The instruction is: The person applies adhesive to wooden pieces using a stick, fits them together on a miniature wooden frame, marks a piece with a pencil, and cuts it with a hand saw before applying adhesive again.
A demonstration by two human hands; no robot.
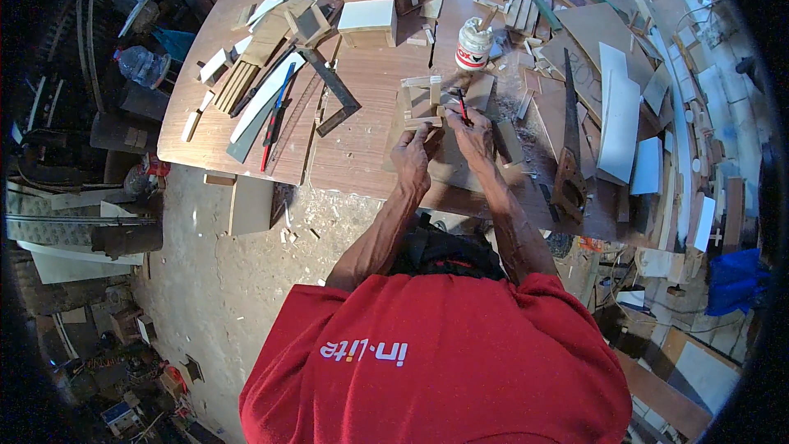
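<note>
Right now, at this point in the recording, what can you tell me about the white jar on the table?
The white jar looks plastic, with a red-and-black label and a lumpy, whitish top. A wooden-looking stick pokes up from it. It stands upright on the brown tabletop, beyond the right hand; neither hand touches it. Its contents cannot be made out.

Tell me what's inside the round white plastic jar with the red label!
A thin brown stick pokes from the top of the white jar. The stick's lower end and anything deeper are hidden by the walls.
</note>
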